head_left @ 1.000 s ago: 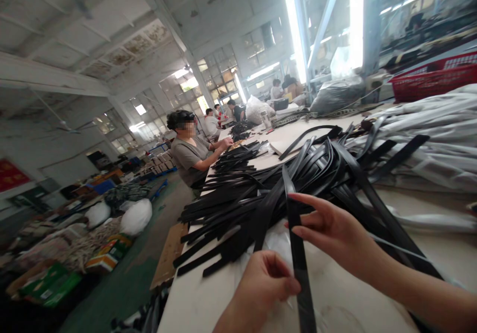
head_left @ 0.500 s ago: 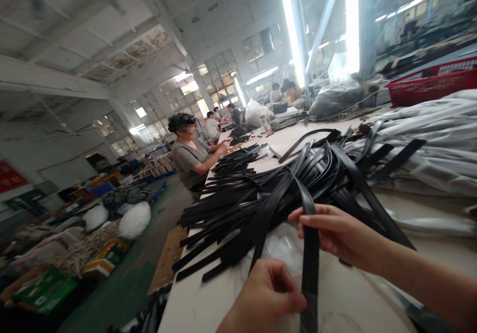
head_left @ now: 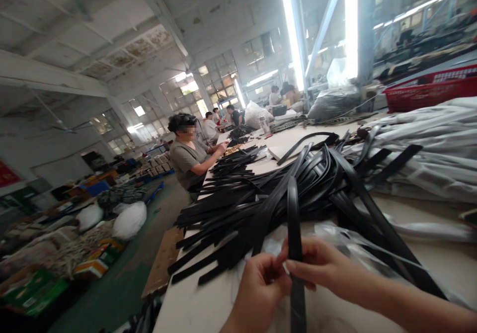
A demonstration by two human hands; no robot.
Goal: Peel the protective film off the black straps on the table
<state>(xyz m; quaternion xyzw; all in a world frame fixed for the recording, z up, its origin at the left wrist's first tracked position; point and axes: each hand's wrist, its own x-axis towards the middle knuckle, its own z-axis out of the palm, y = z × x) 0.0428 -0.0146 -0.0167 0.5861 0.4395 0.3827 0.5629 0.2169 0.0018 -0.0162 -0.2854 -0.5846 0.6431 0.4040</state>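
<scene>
A glossy black strap [head_left: 294, 218] stands in a loop in front of me, its lower part running down past the bottom edge. My right hand [head_left: 316, 263] grips it between thumb and fingers from the right. Close against the strap's left side, my left hand [head_left: 261, 283] is closed in a pinch, its fingertips meeting those of the right. What lies between the left fingers is hidden. Just beyond both hands spreads a large heap of black straps [head_left: 238, 213], their ends pointing left. Crumpled clear plastic [head_left: 335, 236] lies under and behind my right hand.
The pale tabletop [head_left: 186, 303] has its left edge beside a floor aisle. A person in a grey shirt [head_left: 186, 159] works at that edge. White bundled material [head_left: 439, 144] and a red plastic basket [head_left: 417, 92] are at the right. Cartons and sacks [head_left: 128, 218] line the floor.
My right hand has slid down the strap, closer to my left hand. The strap's upper part now stands up as a loop, and more clear plastic shows behind the right hand.
</scene>
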